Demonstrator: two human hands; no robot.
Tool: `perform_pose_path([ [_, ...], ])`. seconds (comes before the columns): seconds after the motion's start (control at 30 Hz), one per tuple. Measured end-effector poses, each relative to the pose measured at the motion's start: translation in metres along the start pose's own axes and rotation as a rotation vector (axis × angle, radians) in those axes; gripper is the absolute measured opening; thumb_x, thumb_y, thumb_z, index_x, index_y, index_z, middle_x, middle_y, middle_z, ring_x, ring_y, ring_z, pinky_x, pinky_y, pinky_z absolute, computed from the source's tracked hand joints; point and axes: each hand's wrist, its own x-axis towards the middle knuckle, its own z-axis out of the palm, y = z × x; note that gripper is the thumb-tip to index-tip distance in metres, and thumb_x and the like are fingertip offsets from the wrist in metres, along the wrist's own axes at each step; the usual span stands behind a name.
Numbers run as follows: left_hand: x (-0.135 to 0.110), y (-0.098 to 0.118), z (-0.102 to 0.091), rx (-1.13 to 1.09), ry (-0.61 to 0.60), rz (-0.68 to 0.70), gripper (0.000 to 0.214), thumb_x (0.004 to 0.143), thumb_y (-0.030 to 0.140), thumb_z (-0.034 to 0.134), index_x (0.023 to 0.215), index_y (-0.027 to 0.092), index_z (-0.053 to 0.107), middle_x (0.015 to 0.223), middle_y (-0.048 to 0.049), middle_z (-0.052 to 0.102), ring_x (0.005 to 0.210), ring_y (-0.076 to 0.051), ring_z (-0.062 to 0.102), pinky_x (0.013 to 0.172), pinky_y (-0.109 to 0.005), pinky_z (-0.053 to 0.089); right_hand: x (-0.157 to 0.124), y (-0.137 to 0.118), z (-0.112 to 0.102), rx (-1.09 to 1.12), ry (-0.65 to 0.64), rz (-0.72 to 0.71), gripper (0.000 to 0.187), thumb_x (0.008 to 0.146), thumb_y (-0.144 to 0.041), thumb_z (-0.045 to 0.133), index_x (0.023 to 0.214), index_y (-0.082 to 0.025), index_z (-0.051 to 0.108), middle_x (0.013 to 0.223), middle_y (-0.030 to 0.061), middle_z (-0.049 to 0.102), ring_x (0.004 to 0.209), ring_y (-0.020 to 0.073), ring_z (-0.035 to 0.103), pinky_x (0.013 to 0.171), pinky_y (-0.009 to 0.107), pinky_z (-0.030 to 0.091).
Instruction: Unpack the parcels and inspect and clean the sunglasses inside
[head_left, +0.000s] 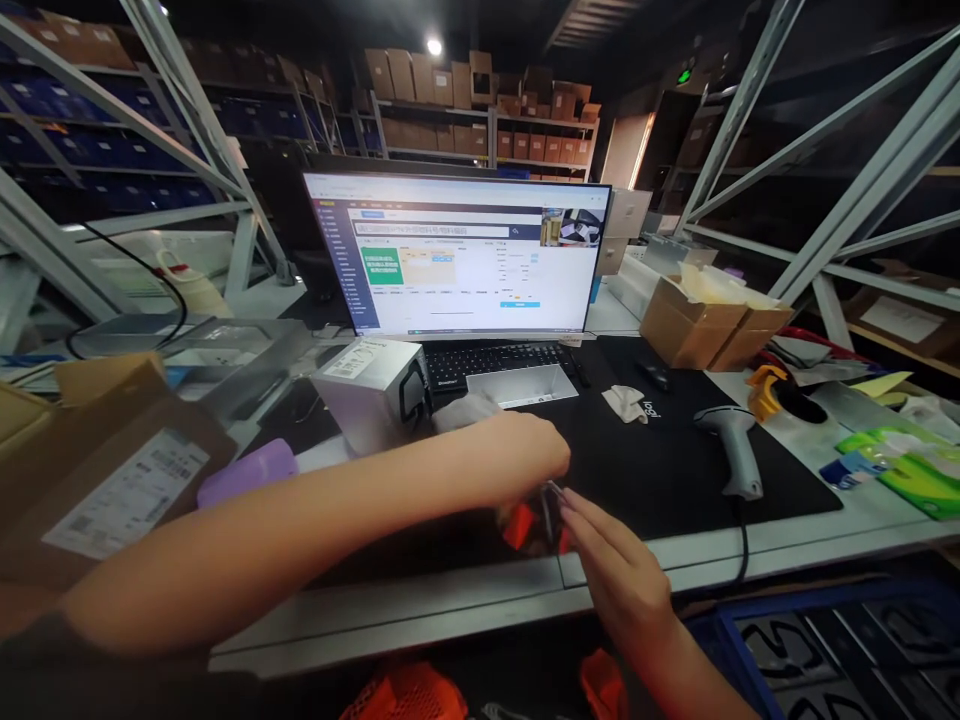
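My left hand (532, 450) reaches across from the left with its back to me, closed and bent downward; its fingers are mostly hidden. My right hand (622, 565) comes up from the lower right. Its fingers are pressed together at the tips on a thin dark object with a shiny edge (551, 515), just under my left hand. What this object is cannot be made out. Orange-red material (517, 526) shows behind it, over the table's front edge. Beyond my left forearm stands a grey-white box (367, 395) with a label on top and a black loop-shaped piece at its side.
A monitor (465, 270) stands behind a keyboard (450, 368) and a shallow white tray (525, 385). Right of them are a crumpled tissue (626, 404), a mouse (655, 376) and a barcode scanner (733, 450). Cardboard boxes (682, 325) flank the table; a blue crate (735, 650) is lower right.
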Motion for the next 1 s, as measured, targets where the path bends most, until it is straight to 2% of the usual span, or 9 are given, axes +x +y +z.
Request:
perform_pose_path([
  [0.1, 0.004, -0.006, -0.011, -0.114, -0.030, 0.034, 0.031, 0.053, -0.003, 0.067, 0.043, 0.025, 0.058, 0.050, 0.0024, 0.059, 0.056, -0.020, 0.060, 0.063, -0.031, 0.044, 0.011, -0.006, 0.009, 0.026, 0.019, 0.061, 0.063, 0.089, 0.007, 0.052, 0.145, -0.022, 0.054, 0.134, 0.0142, 0.066, 0.121, 0.0248, 0.065, 0.102, 0.039, 0.058],
  [0.2, -0.011, -0.012, -0.023, -0.255, 0.111, 0.046, 0.018, 0.068, 0.010, 0.065, 0.068, 0.026, 0.074, 0.074, -0.0016, 0.072, 0.074, -0.022, 0.067, 0.074, -0.031, 0.050, 0.014, -0.004, 0.013, 0.094, 0.107, 0.151, 0.044, 0.090, -0.002, 0.059, 0.127, -0.023, 0.070, 0.121, 0.0110, 0.073, 0.108, 0.0238, 0.072, 0.095, 0.037, 0.062],
  [0.3, -0.048, -0.010, -0.012, -0.258, 0.551, -0.021, 0.023, 0.087, 0.016, 0.051, 0.092, 0.022, 0.073, 0.093, -0.0054, 0.071, 0.088, -0.021, 0.066, 0.083, -0.033, 0.049, 0.009, 0.004, 0.015, 0.185, 0.200, 0.431, 0.021, 0.090, -0.017, 0.067, 0.106, -0.025, 0.080, 0.104, 0.0080, 0.078, 0.093, 0.0245, 0.076, 0.082, 0.036, 0.066],
  [0.37, -0.075, -0.006, 0.013, -0.226, 0.893, -0.229, 0.017, 0.092, 0.021, 0.050, 0.090, 0.022, 0.066, 0.085, -0.0033, 0.067, 0.075, -0.018, 0.062, 0.071, -0.030, 0.047, 0.006, 0.007, 0.018, 0.274, 0.231, 0.598, 0.015, 0.089, -0.026, 0.071, 0.100, -0.024, 0.081, 0.099, 0.0086, 0.079, 0.088, 0.0258, 0.077, 0.076, 0.036, 0.067],
  [0.4, -0.085, -0.004, 0.029, -0.221, 0.977, -0.327, 0.011, 0.091, 0.022, 0.053, 0.086, 0.022, 0.062, 0.079, -0.0015, 0.063, 0.067, -0.016, 0.057, 0.063, -0.028, 0.045, 0.005, 0.006, 0.021, 0.312, 0.234, 0.633, 0.015, 0.088, -0.028, 0.072, 0.098, -0.023, 0.082, 0.097, 0.0089, 0.079, 0.087, 0.0261, 0.077, 0.075, 0.035, 0.067],
  [0.57, -0.093, -0.001, 0.091, -0.083, 0.824, -0.490, 0.020, 0.081, 0.030, 0.069, 0.068, 0.021, 0.057, 0.064, 0.0012, 0.060, 0.059, -0.016, 0.056, 0.056, -0.028, 0.036, 0.007, -0.009, 0.030, 0.314, 0.187, 0.511, 0.012, 0.086, -0.026, 0.073, 0.094, -0.024, 0.082, 0.096, 0.0094, 0.079, 0.082, 0.0242, 0.077, 0.064, 0.026, 0.065],
  [0.73, -0.074, -0.006, 0.103, 0.049, 0.812, -0.527, 0.031, 0.088, 0.039, 0.066, 0.064, 0.021, 0.058, 0.061, -0.0004, 0.063, 0.055, -0.017, 0.057, 0.053, -0.030, 0.029, 0.007, -0.023, 0.033, 0.222, 0.126, 0.326, 0.017, 0.087, -0.015, 0.069, 0.097, -0.024, 0.080, 0.097, 0.0063, 0.079, 0.085, 0.0208, 0.076, 0.075, 0.025, 0.064],
  [0.83, -0.072, -0.012, 0.108, 0.070, 0.843, -0.431, 0.033, 0.098, 0.024, 0.049, 0.065, 0.020, 0.054, 0.061, -0.0012, 0.060, 0.054, -0.015, 0.055, 0.053, -0.030, 0.031, 0.004, -0.023, 0.038, 0.166, 0.119, 0.278, 0.020, 0.087, -0.013, 0.068, 0.101, -0.023, 0.078, 0.097, 0.0055, 0.078, 0.087, 0.0194, 0.076, 0.079, 0.025, 0.063],
  [1.0, -0.082, -0.023, 0.118, -0.023, 0.826, -0.106, 0.030, 0.100, 0.012, 0.039, 0.074, 0.019, 0.052, 0.067, -0.0001, 0.057, 0.058, -0.014, 0.052, 0.057, -0.025, 0.038, 0.011, -0.014, 0.051, 0.038, 0.214, 0.324, 0.018, 0.090, -0.013, 0.066, 0.101, -0.021, 0.077, 0.101, 0.0070, 0.077, 0.091, 0.0198, 0.074, 0.081, 0.028, 0.062],
])
